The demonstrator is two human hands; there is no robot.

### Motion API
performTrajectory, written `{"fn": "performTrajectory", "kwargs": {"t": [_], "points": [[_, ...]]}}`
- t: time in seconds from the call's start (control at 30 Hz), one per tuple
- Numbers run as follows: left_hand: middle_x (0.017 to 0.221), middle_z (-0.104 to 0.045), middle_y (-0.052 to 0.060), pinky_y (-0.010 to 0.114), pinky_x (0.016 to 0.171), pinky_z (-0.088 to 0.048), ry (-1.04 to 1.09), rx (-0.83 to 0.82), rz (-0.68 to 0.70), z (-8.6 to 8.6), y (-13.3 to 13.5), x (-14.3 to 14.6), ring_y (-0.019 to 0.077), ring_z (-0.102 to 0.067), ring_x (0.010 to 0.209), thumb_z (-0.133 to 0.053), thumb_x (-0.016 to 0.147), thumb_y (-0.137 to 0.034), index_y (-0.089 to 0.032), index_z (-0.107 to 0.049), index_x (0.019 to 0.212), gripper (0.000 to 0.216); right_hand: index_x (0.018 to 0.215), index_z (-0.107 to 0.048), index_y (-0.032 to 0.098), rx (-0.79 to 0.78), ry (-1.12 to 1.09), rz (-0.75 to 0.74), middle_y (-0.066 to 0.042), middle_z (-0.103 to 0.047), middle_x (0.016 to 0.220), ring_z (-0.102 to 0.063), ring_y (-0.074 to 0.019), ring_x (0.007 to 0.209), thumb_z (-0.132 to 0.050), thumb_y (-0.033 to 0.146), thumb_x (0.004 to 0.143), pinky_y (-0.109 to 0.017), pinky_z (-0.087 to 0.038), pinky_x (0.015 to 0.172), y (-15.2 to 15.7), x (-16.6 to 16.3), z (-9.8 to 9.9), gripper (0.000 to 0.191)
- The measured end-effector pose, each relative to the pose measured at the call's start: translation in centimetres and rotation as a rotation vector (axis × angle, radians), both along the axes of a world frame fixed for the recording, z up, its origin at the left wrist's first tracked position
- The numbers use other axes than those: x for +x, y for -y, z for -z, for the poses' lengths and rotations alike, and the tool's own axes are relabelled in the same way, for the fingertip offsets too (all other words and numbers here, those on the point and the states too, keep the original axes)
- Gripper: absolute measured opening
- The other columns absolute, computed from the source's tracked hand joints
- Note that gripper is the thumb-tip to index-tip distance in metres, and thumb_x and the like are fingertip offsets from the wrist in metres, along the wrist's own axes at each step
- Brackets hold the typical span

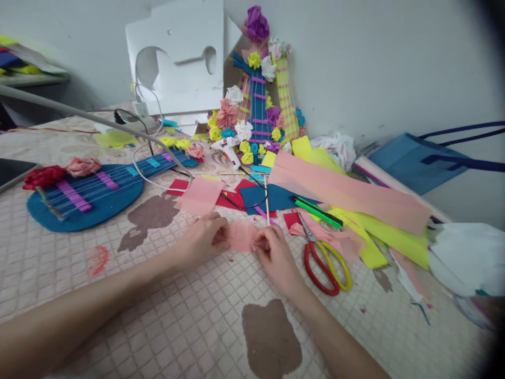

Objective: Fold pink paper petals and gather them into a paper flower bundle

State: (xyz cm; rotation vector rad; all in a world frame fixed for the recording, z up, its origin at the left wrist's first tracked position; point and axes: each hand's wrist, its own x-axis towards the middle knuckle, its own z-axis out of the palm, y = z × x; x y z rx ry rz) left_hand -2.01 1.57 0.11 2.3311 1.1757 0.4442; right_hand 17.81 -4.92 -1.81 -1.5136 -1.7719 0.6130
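Between both hands a small piece of pink crepe paper point(241, 236) is stretched above the patterned tablecloth point(189, 316). My left hand point(207, 234) pinches its left edge, fingers closed. On the opposite edge, my right hand point(274, 250) also has thumb and fingers pressed together. Another pink paper square point(200, 195) lies just beyond my left hand. A thin wooden stick point(266, 202) rests behind my right hand, across blue and red scraps. Scissors point(321, 258) with one red and one yellow handle lie right of that hand, beside a green utility knife point(319, 212).
A blue paper guitar point(89, 205) with paper roses lies at left. At the back stand decorated guitar shapes point(260, 105) and a white foam board point(177, 58). A glue gun point(228, 152) and trailing white cable point(98, 117) lie nearby. Long pink paper point(347, 192) covers the right side.
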Motion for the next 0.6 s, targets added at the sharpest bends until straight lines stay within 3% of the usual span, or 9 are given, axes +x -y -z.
{"fn": "performTrajectory", "kwargs": {"t": [0.17,0.33,0.47,0.6], "points": [[0.075,-0.054,0.001,0.024,0.059,-0.037,0.069,-0.052,0.038,-0.5,-0.4,-0.4,0.0131,-0.051,0.066,-0.055,0.069,-0.011,-0.016,-0.056,0.073,0.006,0.084,-0.051,0.021,0.03,0.025,-0.03,-0.002,-0.05,0.088,-0.054,-0.0148,0.075,-0.05,0.01,0.081,-0.029,-0.048,0.069,0.0,0.5,-0.3,0.012],[0.077,-0.056,0.002,0.024,0.06,-0.04,0.14,-0.042,-0.019,-0.4,0.0,0.1,0.0133,-0.053,0.067,-0.053,0.077,-0.021,-0.016,-0.056,0.076,0.006,0.083,-0.051,0.021,0.045,0.051,0.013,-0.003,-0.052,0.085,-0.053,-0.0165,0.077,-0.05,0.017,0.084,-0.029,-0.046,0.066,0.0,0.2,-0.4,0.004],[0.085,-0.058,0.003,0.03,0.07,-0.04,-0.007,0.102,-0.045,0.0,0.5,0.6,0.0191,-0.056,0.082,-0.058,0.077,-0.025,-0.017,-0.056,0.077,0.008,0.086,-0.049,0.021,0.025,0.055,0.035,-0.002,-0.049,0.088,-0.054,-0.0149,0.073,-0.055,0.017,0.081,-0.029,-0.047,0.065,0.0,-0.1,0.0,0.009],[0.085,-0.058,0.003,0.033,0.072,-0.039,-0.095,0.116,-0.045,0.2,0.6,0.8,0.0216,-0.056,0.086,-0.06,0.077,-0.028,-0.018,-0.056,0.077,0.011,0.084,-0.048,0.021,0.049,0.058,0.025,-0.001,-0.048,0.086,-0.054,-0.0146,0.074,-0.051,0.009,0.079,-0.029,-0.047,0.067,0.0,0.0,0.2,0.013]]}}
